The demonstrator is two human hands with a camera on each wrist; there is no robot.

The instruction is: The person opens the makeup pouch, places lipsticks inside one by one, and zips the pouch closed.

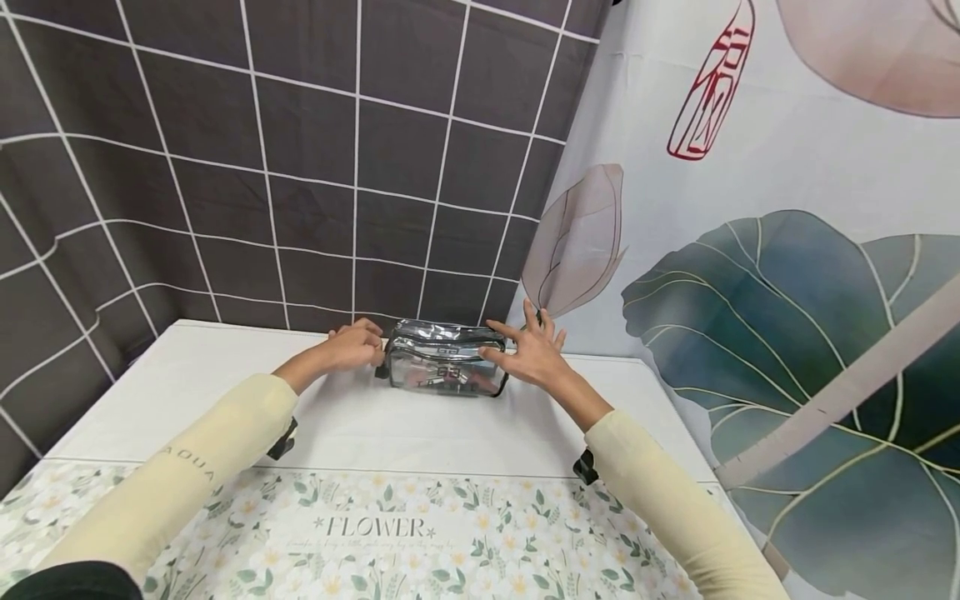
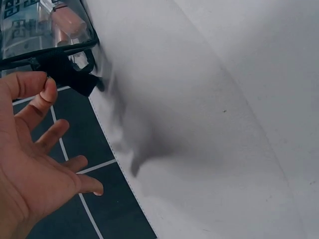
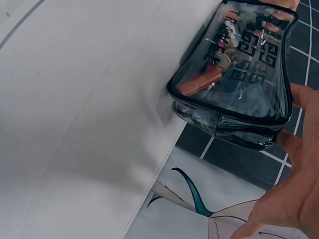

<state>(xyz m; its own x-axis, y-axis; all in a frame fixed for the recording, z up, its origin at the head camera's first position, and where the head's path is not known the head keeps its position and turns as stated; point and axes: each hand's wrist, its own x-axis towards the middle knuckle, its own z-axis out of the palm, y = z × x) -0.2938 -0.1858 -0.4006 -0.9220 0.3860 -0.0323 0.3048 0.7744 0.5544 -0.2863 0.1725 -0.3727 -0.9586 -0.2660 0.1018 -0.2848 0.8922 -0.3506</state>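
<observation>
A clear cosmetic bag with black piping stands near the back edge of the white table, pink and peach tubes showing through its plastic. A black fabric tab sticks out at its left end. My left hand is at that end, and in the left wrist view thumb and forefinger pinch at the tab; the other fingers are spread loosely. On the right, my right hand touches the bag's top and end with thumb and forefinger extended, its other fingers fanned out. Dark lettering marks the bag's side.
The white tabletop carries a flowered mat reading FLOWER along its front. Behind it hangs a dark cloth with a white grid. A pale cloth with large printed leaves hangs at the right.
</observation>
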